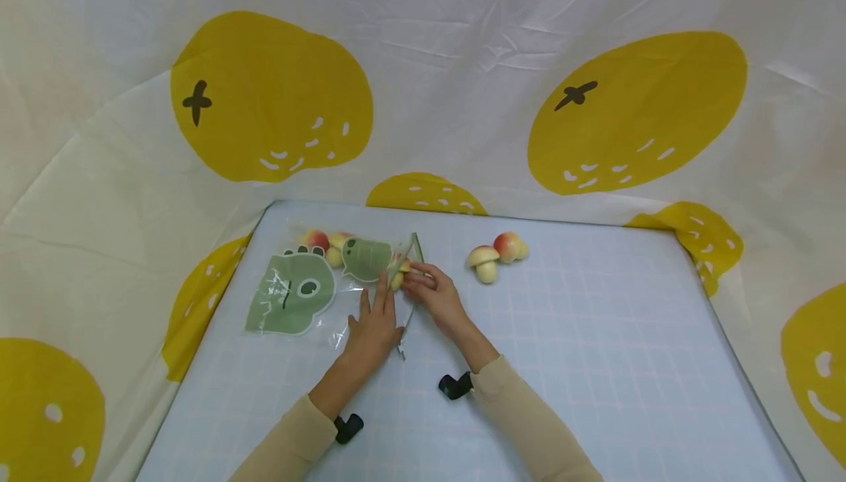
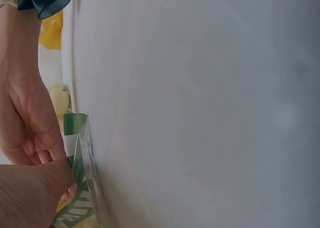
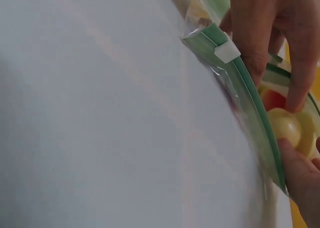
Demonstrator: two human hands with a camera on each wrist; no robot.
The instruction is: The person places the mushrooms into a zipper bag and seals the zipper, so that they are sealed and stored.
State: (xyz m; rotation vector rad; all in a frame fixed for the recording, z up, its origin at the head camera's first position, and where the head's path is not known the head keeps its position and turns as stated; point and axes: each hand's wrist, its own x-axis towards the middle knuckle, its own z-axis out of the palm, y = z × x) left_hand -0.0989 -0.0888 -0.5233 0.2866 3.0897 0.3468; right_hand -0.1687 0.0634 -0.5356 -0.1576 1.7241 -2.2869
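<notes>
- The clear zip bag, printed with green cartoon shapes, is lying flat on the left half of the pale blue worktop, its green zip mouth facing right and standing open.
- A pale toy mushroom is sitting right at that mouth, part way through it; more toy pieces, red and yellow, are showing inside the bag at its far end.
- The right hand is pinching the mushroom between fingertips and thumb, so its grip is closed on the piece.
- The left hand is lying on the bag near the opening, fingers mostly straight; the left wrist view is showing a finger and thumb at the zip edge, seemingly lifting the upper lip.
- To my eye, doing this well is meaning keeping the upper lip raised and the lower one pinned flat, so that the mushroom's cap is not catching on the zip strip.
- The white slider clip is sitting at one end of the zip, clear of the fingers.
- Another mushroom and a red-and-yellow fruit are waiting on the worktop, touching each other, near the right hand.
</notes>
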